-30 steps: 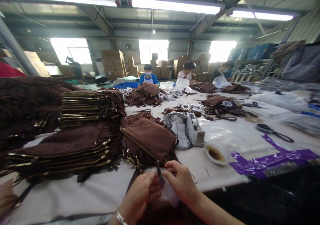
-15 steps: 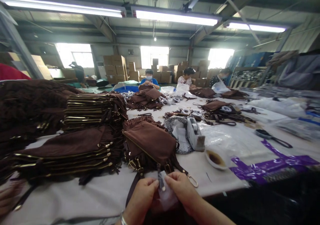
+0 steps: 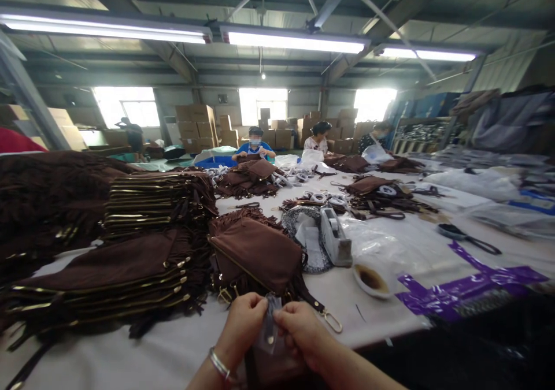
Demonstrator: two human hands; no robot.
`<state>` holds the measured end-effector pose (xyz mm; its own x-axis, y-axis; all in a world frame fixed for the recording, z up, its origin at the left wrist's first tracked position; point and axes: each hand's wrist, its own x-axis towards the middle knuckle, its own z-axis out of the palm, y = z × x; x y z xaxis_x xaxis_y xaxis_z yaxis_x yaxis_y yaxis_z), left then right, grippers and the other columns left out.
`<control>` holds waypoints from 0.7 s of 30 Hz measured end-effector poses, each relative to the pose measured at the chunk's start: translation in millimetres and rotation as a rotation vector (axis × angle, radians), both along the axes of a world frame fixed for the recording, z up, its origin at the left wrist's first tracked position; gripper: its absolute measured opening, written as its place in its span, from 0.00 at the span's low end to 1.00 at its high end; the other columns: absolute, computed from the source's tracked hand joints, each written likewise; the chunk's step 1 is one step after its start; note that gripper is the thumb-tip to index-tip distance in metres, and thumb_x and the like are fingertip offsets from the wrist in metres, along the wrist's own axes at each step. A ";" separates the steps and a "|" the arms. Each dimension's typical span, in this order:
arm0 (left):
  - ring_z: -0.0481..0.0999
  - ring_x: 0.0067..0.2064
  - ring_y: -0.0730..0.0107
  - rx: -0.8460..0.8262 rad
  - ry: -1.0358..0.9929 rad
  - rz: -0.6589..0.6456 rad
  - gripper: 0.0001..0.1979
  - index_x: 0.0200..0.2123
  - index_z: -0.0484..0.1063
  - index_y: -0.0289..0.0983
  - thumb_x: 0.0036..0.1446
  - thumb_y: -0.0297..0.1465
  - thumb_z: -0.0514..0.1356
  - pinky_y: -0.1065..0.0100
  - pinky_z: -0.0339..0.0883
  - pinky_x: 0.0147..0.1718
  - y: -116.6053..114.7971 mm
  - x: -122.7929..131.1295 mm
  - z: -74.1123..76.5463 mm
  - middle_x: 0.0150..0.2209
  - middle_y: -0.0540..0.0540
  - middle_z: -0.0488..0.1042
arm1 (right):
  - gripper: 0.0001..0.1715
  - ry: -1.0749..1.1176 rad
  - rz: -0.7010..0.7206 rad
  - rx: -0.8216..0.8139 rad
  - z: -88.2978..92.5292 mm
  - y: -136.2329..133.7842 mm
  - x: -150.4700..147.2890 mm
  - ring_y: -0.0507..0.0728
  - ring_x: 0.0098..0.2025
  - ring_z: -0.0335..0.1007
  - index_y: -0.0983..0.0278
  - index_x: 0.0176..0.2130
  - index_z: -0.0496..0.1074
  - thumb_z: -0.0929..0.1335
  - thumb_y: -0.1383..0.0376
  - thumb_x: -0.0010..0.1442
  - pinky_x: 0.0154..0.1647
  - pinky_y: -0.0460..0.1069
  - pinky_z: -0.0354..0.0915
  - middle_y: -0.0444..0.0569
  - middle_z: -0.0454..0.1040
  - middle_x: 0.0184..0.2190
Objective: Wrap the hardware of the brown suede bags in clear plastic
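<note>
My left hand (image 3: 241, 322), with a silver bangle at the wrist, pinches one side of a small clear plastic bag (image 3: 265, 337) at the near table edge. On its other side my right hand (image 3: 302, 329) pinches the plastic with thumb and finger. Through the film show a dark strip and a small gold-coloured tip; what exactly they belong to is unclear. Just beyond my fingers lies a brown fringed zip pouch (image 3: 255, 251). A dark strap with a gold clasp (image 3: 333, 320) sticks out from it, right of my right hand.
Stacks of brown pouches (image 3: 104, 257) with gold zips fill the left side. A tape dispenser (image 3: 336, 237), a dish of brown liquid (image 3: 370, 280), purple tape (image 3: 472, 286) and a wrist strap (image 3: 470, 238) lie to the right. Several people sit across the table.
Both hands have drawn slightly left and upward, with the plastic pulled further around the dark strip. The whole view has shifted a little. A hand at the far left edge is gone from view.
</note>
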<state>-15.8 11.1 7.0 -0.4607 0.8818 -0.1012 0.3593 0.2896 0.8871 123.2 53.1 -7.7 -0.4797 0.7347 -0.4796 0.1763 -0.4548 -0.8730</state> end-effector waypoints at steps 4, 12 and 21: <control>0.69 0.26 0.65 0.007 -0.014 0.045 0.14 0.21 0.74 0.35 0.50 0.39 0.57 0.68 0.60 0.26 -1.4 -3.1 -7.8 0.21 0.47 0.73 | 0.13 0.026 -0.002 -0.053 4.2 -1.0 -4.8 0.44 0.10 0.51 0.63 0.26 0.62 0.68 0.60 0.55 0.10 0.41 0.42 0.38 0.66 0.16; 0.72 0.27 0.62 -0.022 0.003 0.125 0.17 0.23 0.76 0.36 0.50 0.44 0.61 0.67 0.61 0.26 -9.8 -10.1 -14.2 0.21 0.46 0.76 | 0.12 0.093 0.000 -0.107 -9.8 0.6 -8.9 0.44 0.10 0.50 0.63 0.27 0.63 0.67 0.60 0.57 0.09 0.41 0.42 0.38 0.65 0.16; 0.71 0.27 0.63 0.008 0.030 0.118 0.11 0.21 0.75 0.36 0.48 0.37 0.62 0.67 0.60 0.27 6.0 3.4 1.4 0.20 0.47 0.75 | 0.15 0.145 -0.028 -0.136 -13.3 2.3 -6.6 0.44 0.11 0.49 0.62 0.27 0.62 0.70 0.57 0.53 0.10 0.41 0.41 0.36 0.65 0.16</control>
<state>-12.4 17.1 8.5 -0.5637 0.8222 -0.0790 0.3498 0.3243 0.8789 116.6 55.4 -21.0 -0.5312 0.6817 -0.5031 0.0389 -0.5735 -0.8183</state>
